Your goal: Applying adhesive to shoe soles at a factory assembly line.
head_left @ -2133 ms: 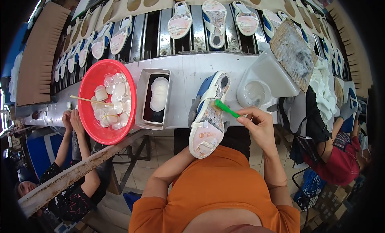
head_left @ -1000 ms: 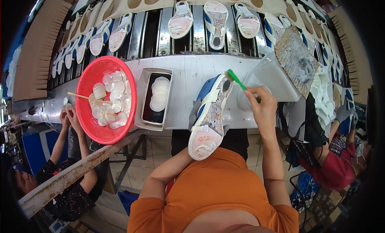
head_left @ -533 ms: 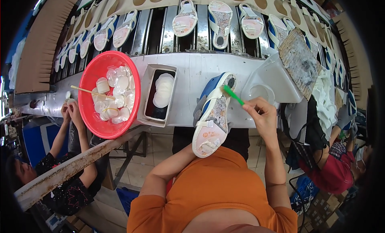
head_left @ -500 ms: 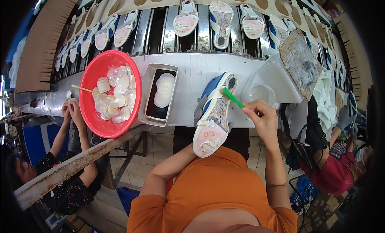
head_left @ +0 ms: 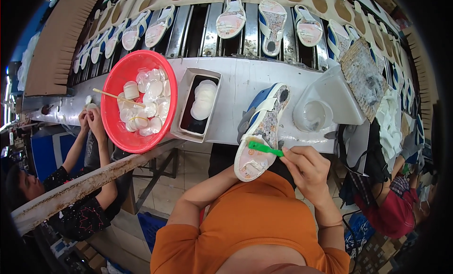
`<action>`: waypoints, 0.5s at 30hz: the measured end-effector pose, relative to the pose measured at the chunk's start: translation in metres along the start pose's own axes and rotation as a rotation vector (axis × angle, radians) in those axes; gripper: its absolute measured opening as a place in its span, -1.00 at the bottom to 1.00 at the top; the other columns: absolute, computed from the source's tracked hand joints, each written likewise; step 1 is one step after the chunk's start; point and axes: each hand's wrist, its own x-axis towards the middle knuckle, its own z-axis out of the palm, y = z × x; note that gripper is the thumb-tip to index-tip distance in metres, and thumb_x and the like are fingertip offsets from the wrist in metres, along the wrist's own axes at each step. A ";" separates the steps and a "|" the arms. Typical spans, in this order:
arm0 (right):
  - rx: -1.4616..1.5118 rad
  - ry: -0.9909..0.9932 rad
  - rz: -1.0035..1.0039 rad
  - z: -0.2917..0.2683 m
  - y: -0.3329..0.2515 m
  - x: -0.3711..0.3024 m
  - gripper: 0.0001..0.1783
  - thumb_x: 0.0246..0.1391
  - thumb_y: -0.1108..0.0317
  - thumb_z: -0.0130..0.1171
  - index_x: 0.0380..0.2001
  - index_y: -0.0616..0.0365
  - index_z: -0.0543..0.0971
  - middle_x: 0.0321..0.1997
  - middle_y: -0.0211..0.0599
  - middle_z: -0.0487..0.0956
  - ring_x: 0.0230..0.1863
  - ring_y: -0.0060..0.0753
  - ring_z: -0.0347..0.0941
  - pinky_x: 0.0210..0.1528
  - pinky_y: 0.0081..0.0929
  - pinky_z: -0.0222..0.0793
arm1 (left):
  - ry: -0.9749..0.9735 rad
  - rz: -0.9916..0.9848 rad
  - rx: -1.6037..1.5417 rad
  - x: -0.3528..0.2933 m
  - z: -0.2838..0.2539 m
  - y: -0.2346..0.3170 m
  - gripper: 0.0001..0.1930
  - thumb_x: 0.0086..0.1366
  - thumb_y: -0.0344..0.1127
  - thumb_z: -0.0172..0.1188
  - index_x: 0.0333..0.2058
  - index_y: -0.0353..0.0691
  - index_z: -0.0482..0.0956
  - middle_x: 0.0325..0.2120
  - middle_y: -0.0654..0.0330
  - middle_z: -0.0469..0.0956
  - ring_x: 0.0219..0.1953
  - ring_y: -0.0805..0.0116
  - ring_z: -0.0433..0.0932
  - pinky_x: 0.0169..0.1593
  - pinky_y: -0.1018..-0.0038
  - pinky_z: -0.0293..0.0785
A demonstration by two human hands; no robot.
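In my left hand [head_left: 245, 121], which looks to wear a grey glove, is a white and blue sandal [head_left: 271, 125] held over the table's near edge. Grey fingers show at its sides, and the rest of that hand is hidden beneath. The sandal's footbed faces up, mottled along the heel half and pinkish at the toe. A small green-handled brush [head_left: 268, 149] is pinched between the thumb and fingers of my bare right hand [head_left: 309, 170]. Its head lies over the front part of the footbed, by the white strap.
A red basin [head_left: 172, 92] holds round white discs and a thin stick. Beside it stands a white box [head_left: 213, 104] with more discs. A translucent tub [head_left: 330, 92] is to the right. Sandals line the rollers [head_left: 207, 31] behind. Co-workers sit on both sides; a rusty rail [head_left: 94, 184] runs lower left.
My right hand has brought the brush from the sandal's heel half down toward the toe part. The whole view has shifted slightly, and my left hand keeps its hold on the sandal.
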 end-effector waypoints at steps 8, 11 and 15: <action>0.041 0.042 0.094 -0.004 0.003 0.006 -0.82 -0.16 0.53 0.37 -0.41 0.18 0.62 -0.43 -0.33 0.56 -0.51 -0.37 0.48 -0.54 -0.47 0.36 | 0.160 0.009 -0.174 0.021 0.028 0.013 -0.52 0.42 -0.14 -0.09 0.21 -0.25 0.20 0.13 0.04 0.32 0.15 0.21 0.37 0.23 0.27 0.32; 0.027 0.014 -0.037 -0.007 -0.005 0.007 -0.84 -0.16 0.50 0.37 -0.42 0.16 0.63 -0.44 -0.34 0.55 -0.52 -0.36 0.48 -0.55 -0.48 0.36 | 0.362 -0.035 -0.081 0.028 0.039 0.019 -0.51 0.41 -0.13 -0.08 0.21 -0.25 0.19 0.13 0.04 0.32 0.15 0.21 0.36 0.23 0.27 0.31; 0.045 0.089 0.118 -0.007 0.005 0.015 -0.83 -0.17 0.50 0.38 -0.41 0.13 0.63 -0.41 -0.36 0.57 -0.54 -0.38 0.46 -0.55 -0.48 0.36 | 0.634 -0.086 0.053 0.033 0.053 0.027 -0.51 0.41 -0.12 -0.08 0.21 -0.25 0.19 0.14 0.04 0.32 0.16 0.21 0.35 0.24 0.27 0.30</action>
